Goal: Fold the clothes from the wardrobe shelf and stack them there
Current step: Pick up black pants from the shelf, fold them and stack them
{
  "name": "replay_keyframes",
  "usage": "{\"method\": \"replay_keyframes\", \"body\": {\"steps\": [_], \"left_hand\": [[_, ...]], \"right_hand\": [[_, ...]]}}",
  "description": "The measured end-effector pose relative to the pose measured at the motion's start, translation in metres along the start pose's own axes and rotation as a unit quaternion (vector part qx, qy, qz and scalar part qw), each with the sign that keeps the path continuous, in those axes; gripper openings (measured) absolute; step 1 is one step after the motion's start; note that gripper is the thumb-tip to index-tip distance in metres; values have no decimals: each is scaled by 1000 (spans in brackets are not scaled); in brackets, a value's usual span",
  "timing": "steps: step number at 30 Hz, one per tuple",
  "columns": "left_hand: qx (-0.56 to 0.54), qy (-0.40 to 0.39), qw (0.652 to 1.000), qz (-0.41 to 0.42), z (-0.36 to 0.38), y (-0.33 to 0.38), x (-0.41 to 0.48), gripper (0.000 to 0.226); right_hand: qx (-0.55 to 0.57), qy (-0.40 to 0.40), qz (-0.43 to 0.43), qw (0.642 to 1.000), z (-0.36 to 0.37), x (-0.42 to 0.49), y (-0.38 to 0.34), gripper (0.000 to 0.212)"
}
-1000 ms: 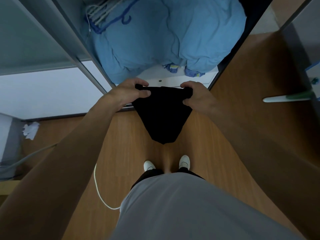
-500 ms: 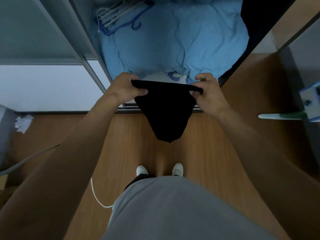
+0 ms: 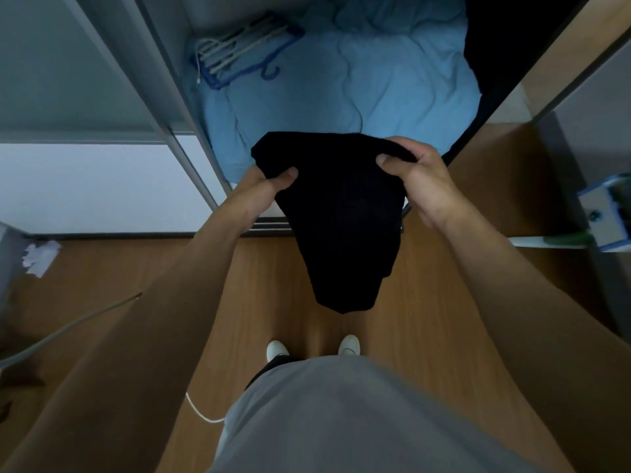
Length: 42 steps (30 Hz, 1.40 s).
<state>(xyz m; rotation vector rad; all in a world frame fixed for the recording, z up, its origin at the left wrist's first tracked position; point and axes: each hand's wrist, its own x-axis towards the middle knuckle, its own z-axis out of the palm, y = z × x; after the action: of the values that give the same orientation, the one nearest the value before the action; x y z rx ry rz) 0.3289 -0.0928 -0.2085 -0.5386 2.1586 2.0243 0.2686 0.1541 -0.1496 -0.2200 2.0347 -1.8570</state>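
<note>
Fabric first: a black garment (image 3: 345,216) is held up in mid air just in front of the blue duvet (image 3: 358,87) that fills the wardrobe shelf. Its upper edge overlaps the duvet's near edge and the rest hangs down to a rough point over the wooden floor (image 3: 426,302). The left hand (image 3: 269,186) grips the garment's left side with the thumb pressed on top; the fingers are tucked behind the cloth, so I can't see them. The right hand (image 3: 415,179) has the upper right corner bunched between thumb and curled fingers. Both hands sit just this side of the duvet, with the cloth spread between them. It's so dark I honestly can't tell what kind of garment it is, could be shorts. On the duvet's far left corner lies a bunch of hangers (image 3: 239,52), white ones plus a blue one. Right of the duvet some dark clothing (image 3: 495,46) sits inside the wardrobe. Well back from the duvet, toward the person, two white shoes (image 3: 277,348) poke out below a grey shirt (image 3: 341,421), with a white cable (image 3: 201,413) on the floor near them. Far left of the duvet, crumpled white paper (image 3: 41,257) lies on the floor.
</note>
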Motion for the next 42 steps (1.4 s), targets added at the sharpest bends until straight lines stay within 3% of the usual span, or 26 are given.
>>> {"method": "replay_keyframes", "body": {"steps": [4, 7, 10, 14, 17, 20, 23, 26, 29, 36, 42], "left_hand": [[-108, 11, 994, 26, 21, 21, -7, 42], [-150, -1, 988, 35, 37, 35, -9, 40], [-162, 7, 986, 43, 41, 45, -13, 35], [-104, 64, 991, 51, 23, 51, -14, 21], [-56, 130, 989, 47, 4, 51, -14, 20], [-138, 149, 979, 24, -5, 52, -14, 18], [-211, 139, 967, 0, -3, 55, -16, 22], [-208, 120, 971, 5, -10, 49, -17, 32], [-182, 41, 982, -16, -25, 25, -25, 43], [-158, -129, 974, -101, -12, -38, -47, 62], [-153, -21, 986, -66, 11, -21, -44, 39]], "right_hand": [[87, 68, -23, 994, -34, -5, 1, 31], [126, 37, 42, 990, -44, -18, 29, 48], [76, -25, 126, 989, -24, -28, 61, 68], [65, -40, 113, 991, 4, -23, 72, 36], [113, -25, 117, 986, 8, -11, 51, 37], [112, -91, 84, 986, 5, -11, 38, 31], [47, -134, 112, 984, 12, -20, 50, 23], [149, -94, 141, 974, 21, -23, 53, 28], [239, -99, 167, 951, 22, -24, 44, 29], [284, -105, 219, 928, 17, -31, 40, 33], [300, -77, 204, 929, 4, -22, 41, 33]]}}
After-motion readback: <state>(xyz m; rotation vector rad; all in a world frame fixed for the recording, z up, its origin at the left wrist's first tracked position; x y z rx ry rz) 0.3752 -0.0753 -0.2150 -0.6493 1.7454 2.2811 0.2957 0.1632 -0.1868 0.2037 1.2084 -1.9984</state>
